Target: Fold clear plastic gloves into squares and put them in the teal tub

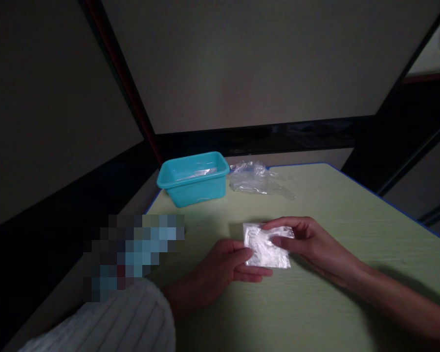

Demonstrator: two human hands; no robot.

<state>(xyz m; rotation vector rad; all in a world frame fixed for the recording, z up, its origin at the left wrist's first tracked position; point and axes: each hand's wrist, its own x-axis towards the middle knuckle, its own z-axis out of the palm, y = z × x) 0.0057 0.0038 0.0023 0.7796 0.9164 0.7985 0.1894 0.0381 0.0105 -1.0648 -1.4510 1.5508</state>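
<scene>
Between my two hands is a small, flat, shiny silver packet (266, 252), roughly square, held a little above the table. My left hand (229, 261) pinches its lower left edge, thumb on top and fingers underneath. On the upper right, my right hand (304, 237) grips the packet with the thumb on its face and the index finger along the top edge. What the packet contains cannot be seen. Beyond the hands stands a turquoise plastic basket (200, 190), with something shiny and clear or silvery lying inside.
Crumpled clear plastic bags (256, 178) lie right of the basket near the far edge. The pale green table (337, 205) has a blue rim, and panelled walls (242, 68) rise behind it. A blurred-out patch (143, 252) covers something at the left edge.
</scene>
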